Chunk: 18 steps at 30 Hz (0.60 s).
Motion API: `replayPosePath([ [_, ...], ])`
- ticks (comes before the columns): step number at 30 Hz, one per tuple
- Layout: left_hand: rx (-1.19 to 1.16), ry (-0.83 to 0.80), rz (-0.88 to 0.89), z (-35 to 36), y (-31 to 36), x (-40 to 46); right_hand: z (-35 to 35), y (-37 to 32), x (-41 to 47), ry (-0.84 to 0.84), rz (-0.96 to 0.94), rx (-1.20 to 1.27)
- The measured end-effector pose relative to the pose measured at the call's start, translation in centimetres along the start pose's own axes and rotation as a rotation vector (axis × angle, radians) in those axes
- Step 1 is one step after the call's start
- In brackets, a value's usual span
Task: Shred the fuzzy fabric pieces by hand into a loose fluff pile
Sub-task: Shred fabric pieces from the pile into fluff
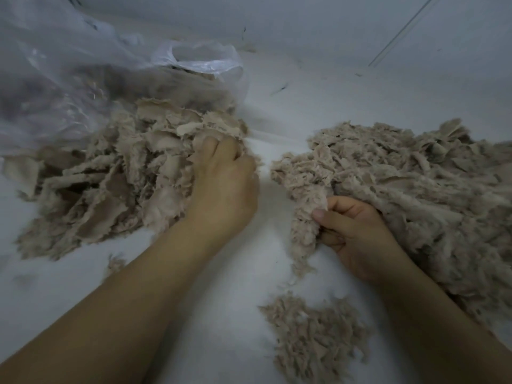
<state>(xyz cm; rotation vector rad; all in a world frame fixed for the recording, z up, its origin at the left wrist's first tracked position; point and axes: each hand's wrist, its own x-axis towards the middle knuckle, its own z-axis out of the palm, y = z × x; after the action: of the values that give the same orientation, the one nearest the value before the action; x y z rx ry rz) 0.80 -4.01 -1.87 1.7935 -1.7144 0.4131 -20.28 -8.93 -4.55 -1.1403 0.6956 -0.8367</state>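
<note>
At left on the white tabletop (221,314), heap of fuzzy fabric pieces (110,176) beside a clear plastic bag (83,65), with left hand (224,184) buried at its near edge, fingers curled into the pieces. At right, fluff pile (415,176), right hand (354,234) clenched on a torn strip (304,228) at its edge. Near front, smaller fluff clump (315,336), untouched.

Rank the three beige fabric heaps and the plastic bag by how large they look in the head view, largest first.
1-2. Right heap and left heap of bigger pieces: look alike, and the right one runs off the frame, so no ranking.
3. Clear plastic bag: cropped, so unsure.
4. Small shredded pile, though nearest the camera.
</note>
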Motion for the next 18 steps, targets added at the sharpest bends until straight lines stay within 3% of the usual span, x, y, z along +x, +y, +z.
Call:
replayPosePath([
  [1,-0.211,0.012,0.013,-0.1,0.8,-0.1,0.1,0.0,0.0,-0.017,-0.008,-0.034],
  [3,-0.660,-0.238,-0.092,-0.1,2.2,-0.2,0.3,0.1,-0.1,-0.054,-0.033,-0.137],
  [5,-0.924,-0.478,-0.225,0.1,3.0,-0.6,0.4,0.2,-0.1,-0.069,-0.056,-0.209],
  [9,-1.094,-0.429,-0.372,0.3,2.7,-0.8,0.2,0.1,0.0,-0.070,-0.039,-0.176],
  [12,-1.079,-0.379,-0.388,0.4,2.9,-1.0,0.3,0.1,0.0,-0.083,-0.045,-0.185],
  [18,-1.197,-0.549,-0.400,1.1,3.7,-1.9,0.5,0.2,0.3,-0.035,-0.059,-0.171],
])
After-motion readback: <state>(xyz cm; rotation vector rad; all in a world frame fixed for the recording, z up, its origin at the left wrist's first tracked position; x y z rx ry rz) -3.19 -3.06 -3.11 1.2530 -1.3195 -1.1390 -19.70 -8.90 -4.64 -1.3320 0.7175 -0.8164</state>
